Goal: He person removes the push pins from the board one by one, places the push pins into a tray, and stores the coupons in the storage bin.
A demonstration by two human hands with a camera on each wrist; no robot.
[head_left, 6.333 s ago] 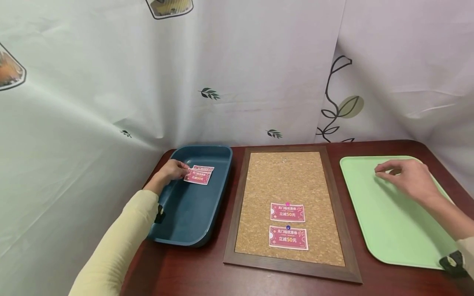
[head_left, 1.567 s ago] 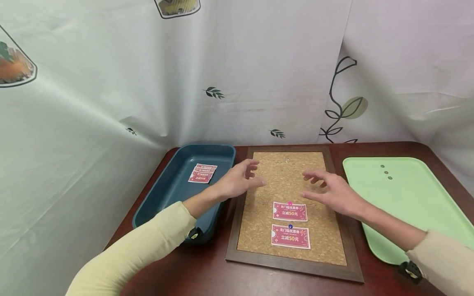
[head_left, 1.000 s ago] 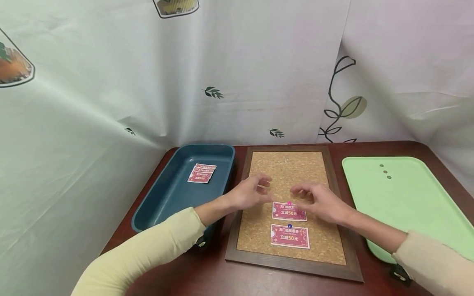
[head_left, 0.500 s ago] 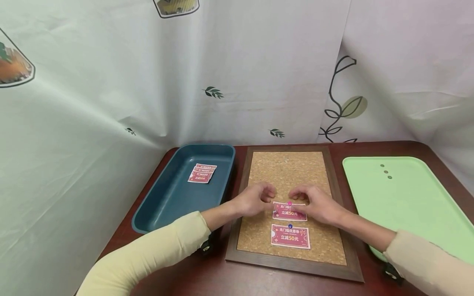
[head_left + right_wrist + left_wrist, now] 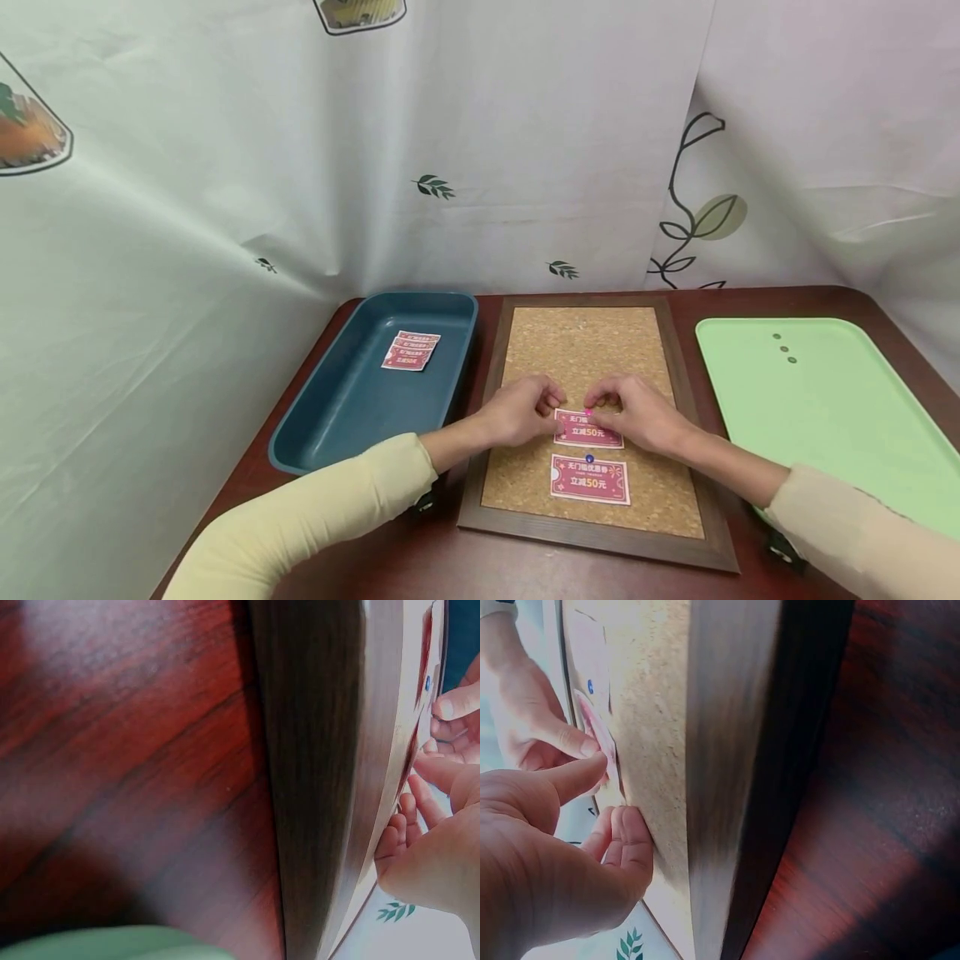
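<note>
Two pink paper coupons are pinned to a framed corkboard in the head view. The upper coupon has a pink push pin at its top edge; the lower coupon has a blue push pin. My right hand pinches at the pink pin with thumb and index finger, covering part of the coupon. The left hand is at the same coupon's left edge, thumb at the paper and fingertips resting on the cork. A gap shows between left thumb and fingers.
A deep blue tray at left holds 3 overlapping coupons. At right, a light green tray carries 3 small pins. The dark red table meets a white curtain behind.
Earlier, the left hand was at coupons in the blue tray and the right hand over the green tray. Both came over the corkboard, then moved down and together onto the upper coupon.
</note>
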